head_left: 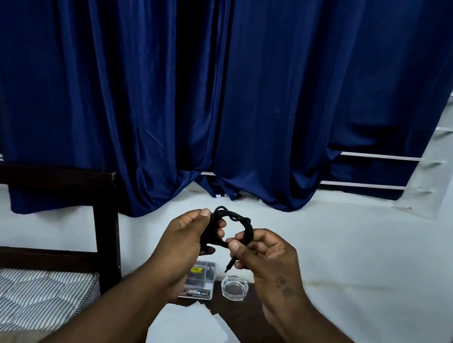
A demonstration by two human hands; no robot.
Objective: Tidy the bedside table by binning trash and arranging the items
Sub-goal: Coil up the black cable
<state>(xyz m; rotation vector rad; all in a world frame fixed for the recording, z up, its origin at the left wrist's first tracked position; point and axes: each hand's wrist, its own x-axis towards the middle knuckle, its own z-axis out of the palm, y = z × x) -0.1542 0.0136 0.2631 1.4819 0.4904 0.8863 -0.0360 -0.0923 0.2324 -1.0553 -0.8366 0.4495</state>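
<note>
A coiled black cable (237, 220) is held up in front of the white wall, above the dark bedside table (261, 341). My left hand (185, 234) grips the left side of the coil. My right hand (264, 253) pinches the right side, and the cable's plug end (228, 266) hangs down below its fingers. On the table below lie a clear plastic box (202, 278) with a printed label, a clear glass ashtray (234, 287) beside it, and white sheets of paper (191, 339) nearer to me.
A dark wooden bed frame (105, 229) with a striped mattress (10, 291) stands at the left. Blue curtains (203, 80) hang over a barred window above the table. The white wall runs behind the table and to the right.
</note>
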